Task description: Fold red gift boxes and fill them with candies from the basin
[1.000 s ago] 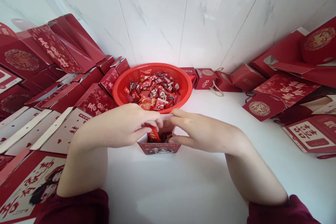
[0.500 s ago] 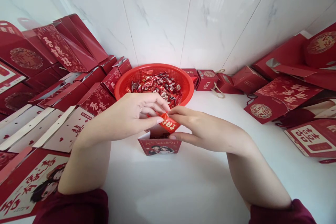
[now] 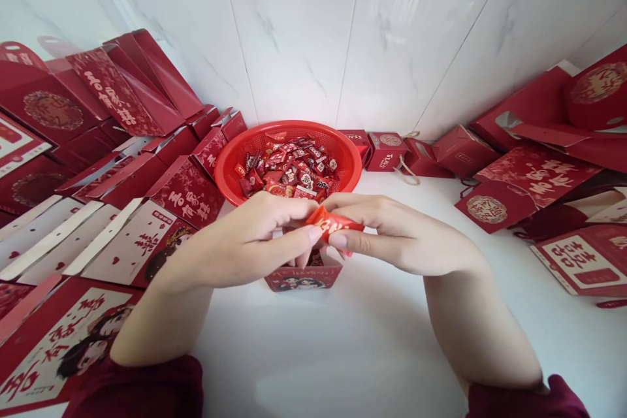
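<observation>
A bright red wrapped candy (image 3: 337, 225) with gold lettering is pinched between my two hands. My left hand (image 3: 277, 228) grips its left end with thumb and fingers, and my right hand (image 3: 386, 228) has the right end between thumb and fingers. Right below them stands a small red candy box (image 3: 302, 279) with cartoon figures on its front. Its top is open, and my fingers partly cover the inside. Just behind the hands sits a red plastic basket (image 3: 350, 173) heaped with small wrapped candies (image 3: 294, 163).
Red and white gift boxes (image 3: 181, 192) stand in rows at the left. More red boxes (image 3: 533, 176) are piled at the right. Small red boxes (image 3: 386, 150) with cord handles line the tiled wall (image 3: 294, 32). Everything rests on a white table (image 3: 333, 353).
Both hands have turned the candy and hold it a little higher and further right. My left hand has shifted right, its fingertips now over the small box.
</observation>
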Demonstrator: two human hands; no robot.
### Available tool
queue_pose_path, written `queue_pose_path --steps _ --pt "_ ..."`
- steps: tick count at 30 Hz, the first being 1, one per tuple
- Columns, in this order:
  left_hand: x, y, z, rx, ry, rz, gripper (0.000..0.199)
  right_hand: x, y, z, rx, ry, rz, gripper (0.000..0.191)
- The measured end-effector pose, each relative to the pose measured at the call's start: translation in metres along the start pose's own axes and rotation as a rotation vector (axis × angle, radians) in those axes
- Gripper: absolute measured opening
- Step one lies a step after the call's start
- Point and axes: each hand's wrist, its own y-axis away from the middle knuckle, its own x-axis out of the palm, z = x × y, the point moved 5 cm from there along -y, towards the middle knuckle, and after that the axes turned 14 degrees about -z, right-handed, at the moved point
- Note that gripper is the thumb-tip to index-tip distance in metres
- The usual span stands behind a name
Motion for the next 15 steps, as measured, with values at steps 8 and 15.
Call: queue_pose_path --steps 8,15 --pt "0.015 0.009 -0.015 0.135 0.143 -0.078 0.027 0.004 0.009 0.013 0.011 -0.092 -0.004 0.025" --pt "0.015 0.012 -0.024 0.158 0.052 -0.112 0.026 0.011 0.005 0.006 0.021 -0.199 -0.051 0.021"
